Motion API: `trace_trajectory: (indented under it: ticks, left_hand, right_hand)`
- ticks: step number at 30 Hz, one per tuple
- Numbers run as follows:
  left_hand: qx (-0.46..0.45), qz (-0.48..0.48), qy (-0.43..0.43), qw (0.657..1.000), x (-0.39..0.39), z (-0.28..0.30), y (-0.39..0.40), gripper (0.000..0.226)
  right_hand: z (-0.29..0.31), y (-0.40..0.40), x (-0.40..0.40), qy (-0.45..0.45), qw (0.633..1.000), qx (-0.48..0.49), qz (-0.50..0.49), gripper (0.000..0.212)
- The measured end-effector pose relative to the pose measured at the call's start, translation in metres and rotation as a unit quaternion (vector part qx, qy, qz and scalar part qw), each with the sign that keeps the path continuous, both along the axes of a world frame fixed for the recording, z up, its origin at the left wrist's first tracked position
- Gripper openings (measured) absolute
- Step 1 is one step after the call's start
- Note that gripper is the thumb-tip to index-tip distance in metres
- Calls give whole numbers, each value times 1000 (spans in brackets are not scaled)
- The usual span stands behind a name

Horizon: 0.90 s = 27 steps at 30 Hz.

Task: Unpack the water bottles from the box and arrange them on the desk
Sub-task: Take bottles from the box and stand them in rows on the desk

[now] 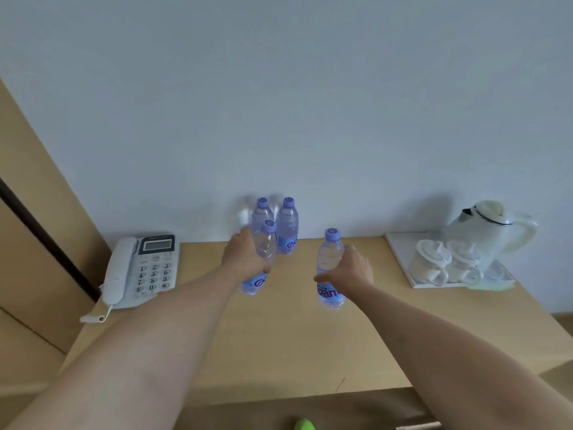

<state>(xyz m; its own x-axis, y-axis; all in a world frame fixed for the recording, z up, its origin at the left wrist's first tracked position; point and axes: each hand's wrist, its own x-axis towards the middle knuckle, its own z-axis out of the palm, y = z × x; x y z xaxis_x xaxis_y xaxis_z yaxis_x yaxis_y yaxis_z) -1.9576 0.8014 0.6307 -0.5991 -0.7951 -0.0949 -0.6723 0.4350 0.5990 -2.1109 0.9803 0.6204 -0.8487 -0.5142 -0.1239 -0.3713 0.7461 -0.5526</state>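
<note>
At the very bottom edge a small bright green object [304,424] pokes into view, too cut off to identify. Two bare forearms reach forward over the light wooden desk [279,342]. The left hand [245,259] wraps around the middle of a clear plastic water bottle with a purple cap and a blue-and-purple label [262,262], which stands upright or nearly so; whether its base touches the desk cannot be told. The right hand [352,270] grips a second clear purple-capped bottle [330,268] from its right side, fingers curled around the body above the label, and this bottle stands a little nearer than the first. To the left, near the desk's edge, sits a white corded desk telephone with a number keypad and small display [142,270]. To the right lies a white rectangular tray [403,259] carrying two upturned white cups [446,262] and a pale cream electric kettle [493,231]. Farthest back, against the pale blue-grey wall [279,103], two more purple-capped bottles [276,221] stand upright side by side, just behind the left-hand bottle.
</note>
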Motion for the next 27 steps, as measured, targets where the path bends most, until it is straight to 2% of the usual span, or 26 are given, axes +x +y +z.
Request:
trace_trajectory:
  ticks: [6,9,17,27]
  left_hand:
    - [35,23,-33,999,-29,-26,-21,59]
    - [43,44,-19,998,-44,-40,-32,55]
    - [62,87,39,993,-67,-55,-53,63]
    - [86,76,51,992,-71,-62,-64,67]
  right_hand:
    - [-21,-47,-40,-15,1000,7,22,70]
    - [-36,-66,-64,-26,999,-6,28,65]
    - [-55,-113,-100,-85,992,-91,7,56]
    - [-54,-151,-116,-115,986,-124,10,53]
